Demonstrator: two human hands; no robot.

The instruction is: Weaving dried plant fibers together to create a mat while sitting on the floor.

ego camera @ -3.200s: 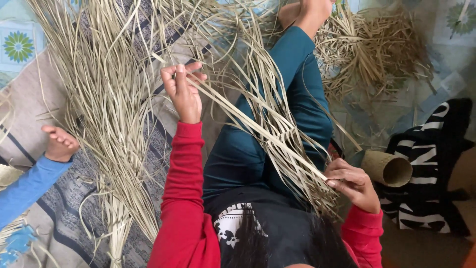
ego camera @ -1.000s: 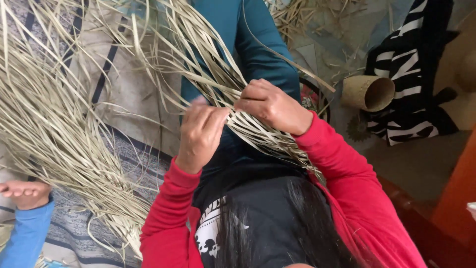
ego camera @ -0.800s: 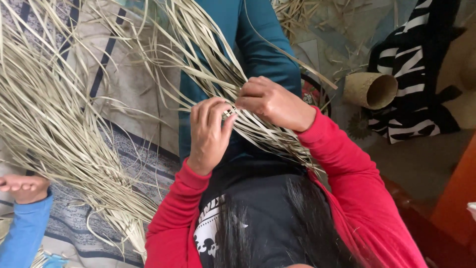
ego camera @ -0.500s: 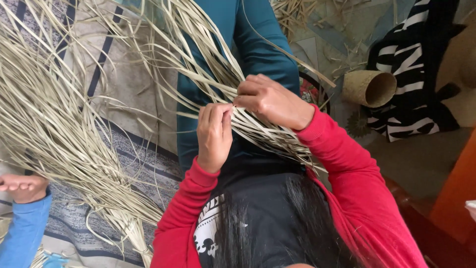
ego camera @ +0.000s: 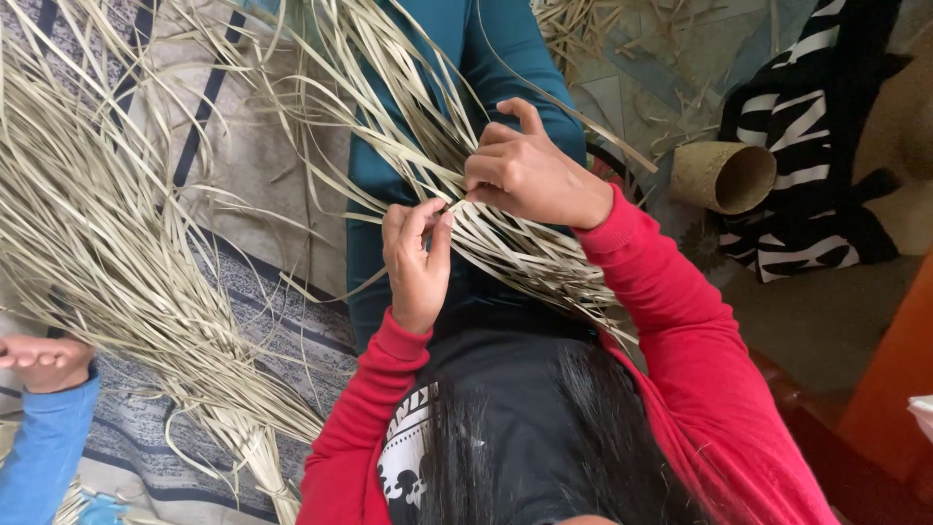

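Pinching one strip between my left hand (ego camera: 418,255) fingers, my right hand (ego camera: 530,175) gripped the woven band (ego camera: 525,255); most loose strips (ego camera: 126,243) remained unplaited.

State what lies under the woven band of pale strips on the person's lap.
Under the woven band show teal trousers. Both hands, left hand and right hand, cover its working edge.

We pinch pale dry leaf strips (ego camera: 505,243) over our lap, our left hand (ego camera: 418,258) and right hand (ego camera: 530,175) meeting fingertip to fingertip on the woven band. Left of the strips lies a loose bundle (ego camera: 126,253); beyond it, a small foot (ego camera: 39,360). Right of the strips lies a woven tube (ego camera: 724,175).
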